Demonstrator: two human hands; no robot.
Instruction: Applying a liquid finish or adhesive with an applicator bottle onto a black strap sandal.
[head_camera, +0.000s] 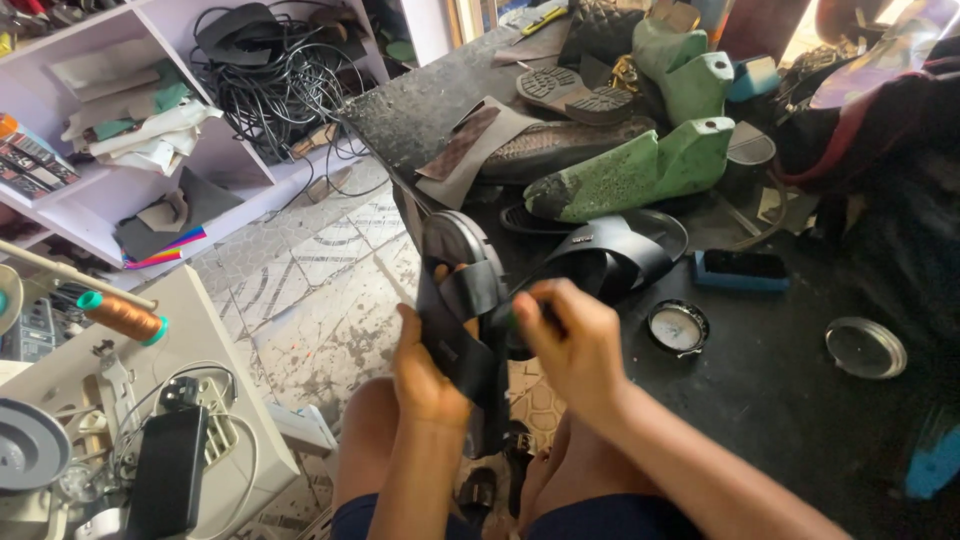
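My left hand (425, 372) grips a black leather sandal (462, 300) from below, sole turned up and away, over my knees. My right hand (570, 345) pinches a small green-tipped tool against the sandal's strap, fingers closed around it. A second black sandal (612, 255) lies on the dark worktable (780, 380) just beyond my hands. Two green shoe lasts (640, 170) rest further back on the table.
An open round tin (677, 327) and its lid (865, 347) lie right of my hands. A blue-edged block (741, 268), shoe soles (570, 92) and leather scraps sit further back. Left are a shelf with tangled cables (270, 80) and a white sewing machine (150, 420) with an orange thread spool.
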